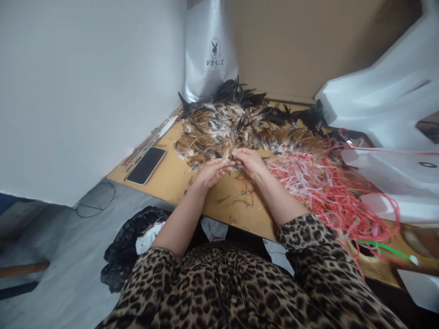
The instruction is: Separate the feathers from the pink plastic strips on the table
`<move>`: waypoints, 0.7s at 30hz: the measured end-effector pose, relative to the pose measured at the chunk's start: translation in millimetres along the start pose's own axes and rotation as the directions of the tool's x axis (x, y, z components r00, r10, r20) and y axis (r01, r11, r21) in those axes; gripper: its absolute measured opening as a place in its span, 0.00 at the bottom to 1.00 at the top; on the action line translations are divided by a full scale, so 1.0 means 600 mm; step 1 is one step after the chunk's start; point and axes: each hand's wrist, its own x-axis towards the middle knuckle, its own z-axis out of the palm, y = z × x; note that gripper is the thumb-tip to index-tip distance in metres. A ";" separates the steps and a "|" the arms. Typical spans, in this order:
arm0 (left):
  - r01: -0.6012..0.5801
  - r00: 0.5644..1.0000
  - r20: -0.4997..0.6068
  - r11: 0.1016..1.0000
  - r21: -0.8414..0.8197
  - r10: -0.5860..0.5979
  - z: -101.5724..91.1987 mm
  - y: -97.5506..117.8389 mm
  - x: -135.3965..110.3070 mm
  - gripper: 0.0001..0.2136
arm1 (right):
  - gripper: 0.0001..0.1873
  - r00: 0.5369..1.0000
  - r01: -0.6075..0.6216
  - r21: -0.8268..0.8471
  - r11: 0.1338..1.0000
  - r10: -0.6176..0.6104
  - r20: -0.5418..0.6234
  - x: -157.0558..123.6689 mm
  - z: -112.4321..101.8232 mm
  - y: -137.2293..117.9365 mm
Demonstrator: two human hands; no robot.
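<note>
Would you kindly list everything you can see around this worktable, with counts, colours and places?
Table: one, yellow-brown, centre
Feathers: many, brown, white and black, heaped across the far side
Strips: many, pink and red, right side
Green strip: one, green, lower right
Phone: one, dark screen, left side
Thin sticks: several, mixed colours, left edge
Printed bag: one, silvery white, behind the feathers
Bulky material: count unclear, white, far right
Plastic bag: one, black, lower left
Cable: one, dark, on the grey floor
Wall: one, white, left
Patterned garment: one, leopard print, bottom
Left hand: one, bare, by the feathers
Right hand: one, bare, beside the left
</note>
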 end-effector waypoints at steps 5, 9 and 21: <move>0.018 1.000 0.000 0.999 -0.035 -0.018 0.004 0.001 -0.001 0.05 | 0.14 0.997 0.039 0.000 0.999 -0.039 -0.073 -0.003 0.010 0.002; 0.008 1.000 -0.026 0.998 -0.062 -0.009 0.010 0.004 -0.002 0.06 | 0.14 0.996 0.038 0.018 0.999 -0.036 -0.083 -0.006 0.015 0.002; -0.004 0.998 -0.066 0.988 -0.152 -0.006 0.017 0.014 -0.009 0.07 | 0.13 0.971 -0.135 0.079 0.988 0.116 0.209 -0.011 0.003 0.002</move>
